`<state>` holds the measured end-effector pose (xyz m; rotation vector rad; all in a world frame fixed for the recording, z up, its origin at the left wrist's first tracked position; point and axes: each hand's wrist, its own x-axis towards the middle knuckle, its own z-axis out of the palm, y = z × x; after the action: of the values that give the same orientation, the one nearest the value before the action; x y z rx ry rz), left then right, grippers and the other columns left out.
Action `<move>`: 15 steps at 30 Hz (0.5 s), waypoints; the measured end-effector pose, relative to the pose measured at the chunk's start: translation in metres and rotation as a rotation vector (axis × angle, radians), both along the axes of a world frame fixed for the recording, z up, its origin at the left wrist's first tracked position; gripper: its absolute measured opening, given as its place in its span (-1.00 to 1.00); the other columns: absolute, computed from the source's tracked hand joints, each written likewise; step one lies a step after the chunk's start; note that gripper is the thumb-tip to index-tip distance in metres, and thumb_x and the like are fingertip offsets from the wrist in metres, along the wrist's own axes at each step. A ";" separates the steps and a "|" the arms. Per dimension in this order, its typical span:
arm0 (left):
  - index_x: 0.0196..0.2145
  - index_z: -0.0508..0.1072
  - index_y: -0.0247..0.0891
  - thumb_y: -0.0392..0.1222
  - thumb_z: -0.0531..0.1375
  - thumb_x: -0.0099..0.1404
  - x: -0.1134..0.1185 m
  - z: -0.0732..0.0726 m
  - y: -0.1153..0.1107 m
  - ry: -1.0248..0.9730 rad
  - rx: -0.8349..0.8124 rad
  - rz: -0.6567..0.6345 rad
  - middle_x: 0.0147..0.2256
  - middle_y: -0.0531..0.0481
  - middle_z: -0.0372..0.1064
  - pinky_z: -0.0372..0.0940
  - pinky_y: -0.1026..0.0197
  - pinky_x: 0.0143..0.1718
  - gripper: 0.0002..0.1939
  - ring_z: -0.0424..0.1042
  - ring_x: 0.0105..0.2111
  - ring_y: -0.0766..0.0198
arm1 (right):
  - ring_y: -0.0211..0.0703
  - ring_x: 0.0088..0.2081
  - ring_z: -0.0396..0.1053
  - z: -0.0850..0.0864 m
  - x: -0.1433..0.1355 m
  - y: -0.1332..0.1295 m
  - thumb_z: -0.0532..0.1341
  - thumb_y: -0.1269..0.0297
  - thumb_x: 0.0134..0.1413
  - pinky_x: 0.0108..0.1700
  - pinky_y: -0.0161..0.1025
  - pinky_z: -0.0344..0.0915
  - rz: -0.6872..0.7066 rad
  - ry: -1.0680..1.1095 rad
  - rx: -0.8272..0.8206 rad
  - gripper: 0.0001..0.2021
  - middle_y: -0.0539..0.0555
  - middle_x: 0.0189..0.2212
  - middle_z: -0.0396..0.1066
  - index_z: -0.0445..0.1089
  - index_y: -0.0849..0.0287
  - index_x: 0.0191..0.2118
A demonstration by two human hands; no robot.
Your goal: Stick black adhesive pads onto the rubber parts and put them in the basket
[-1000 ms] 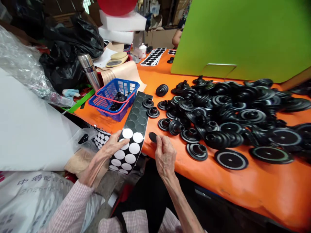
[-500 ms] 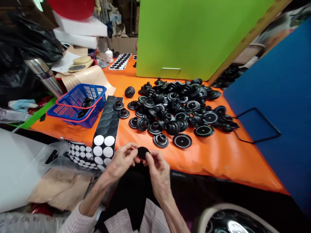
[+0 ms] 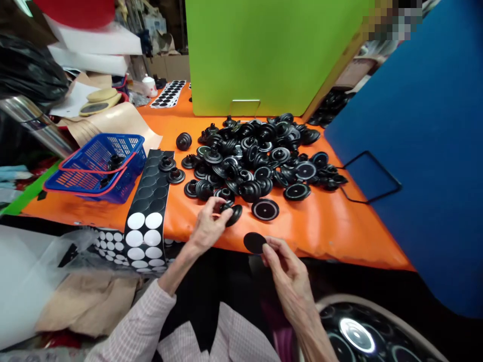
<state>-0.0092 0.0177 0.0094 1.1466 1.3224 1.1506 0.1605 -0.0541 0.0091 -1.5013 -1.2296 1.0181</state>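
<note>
My left hand (image 3: 210,224) is closed on a black ringed knob (image 3: 234,215) at the front of the pile, tilting it over the orange table. Between the thumb and fingers of my right hand (image 3: 286,261) is a flat black disc (image 3: 254,243), held near the table's front edge. A heap of black knobs (image 3: 260,156) lies beyond both hands. One knob (image 3: 265,209) rests flat side up just right of my left hand. Left of the heap, a strip of round stickers (image 3: 151,188) hangs over the edge, two knobs (image 3: 175,175) beside it.
A blue basket (image 3: 130,186) with a few black parts stands on the left of the orange table (image 3: 377,241). Behind the heap rises a green board (image 3: 279,55), with a blue board (image 3: 426,151) at right. A round container (image 3: 328,301) of black parts is at lower right.
The hands have moved apart. My left hand let go of the disc, reached forward and took hold of a knob; my right hand moved right with the disc. The camera view has shifted right.
</note>
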 end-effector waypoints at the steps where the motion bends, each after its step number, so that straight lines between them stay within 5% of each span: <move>1: -0.19 0.34 -0.15 -0.08 0.25 0.16 -0.008 0.004 -0.005 -0.196 -0.113 -0.002 -0.31 0.03 0.34 0.30 0.14 -0.22 -0.73 0.35 -0.31 0.23 | -0.21 -0.42 0.32 0.000 -0.003 0.000 0.21 0.02 0.06 -0.33 -0.26 0.29 0.025 -0.013 0.016 -0.73 0.00 -0.45 0.38 0.44 0.13 -0.29; 3: -0.20 0.34 -0.16 -0.02 0.28 0.12 -0.024 0.011 -0.014 -0.505 -0.290 0.019 -0.35 0.07 0.34 0.32 0.21 -0.33 -0.67 0.33 -0.40 0.31 | -0.23 -0.43 0.30 0.001 -0.011 0.003 0.21 0.06 0.07 -0.33 -0.27 0.28 0.076 -0.003 0.043 -0.74 -0.03 -0.43 0.37 0.42 0.10 -0.19; 6: -0.26 0.41 -0.24 0.00 0.30 0.12 -0.040 0.016 -0.027 -0.709 -0.373 0.084 -0.29 0.00 0.41 0.35 0.21 -0.33 -0.69 0.37 -0.33 0.28 | -0.28 -0.48 0.24 0.006 -0.026 0.007 0.25 0.09 0.05 -0.40 -0.32 0.25 0.101 0.114 0.038 -0.69 -0.09 -0.49 0.29 0.34 0.06 -0.10; 10: -0.20 0.48 -0.29 -0.19 0.29 0.15 -0.051 0.015 -0.041 -0.645 -0.303 0.017 -0.20 -0.07 0.45 0.37 0.19 -0.22 -0.76 0.42 -0.22 0.22 | -0.29 -0.48 0.22 0.013 -0.041 0.012 0.27 0.02 0.01 -0.42 -0.34 0.22 0.104 0.250 -0.063 -0.73 -0.07 -0.54 0.26 0.34 0.14 -0.40; 15: -0.07 0.46 -0.24 -0.23 0.29 0.15 -0.055 0.012 -0.055 -0.567 -0.261 -0.021 -0.06 -0.08 0.43 0.39 0.08 -0.11 -0.65 0.45 -0.14 0.15 | -0.27 -0.37 0.30 0.005 -0.055 0.018 0.27 0.01 0.01 -0.28 -0.30 0.28 0.080 0.246 -0.016 -0.72 -0.02 -0.38 0.31 0.39 0.14 -0.37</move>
<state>-0.0646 -0.0371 0.0212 0.5802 0.9755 1.1385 0.1053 -0.0362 0.0142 -1.3025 -1.1148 1.2289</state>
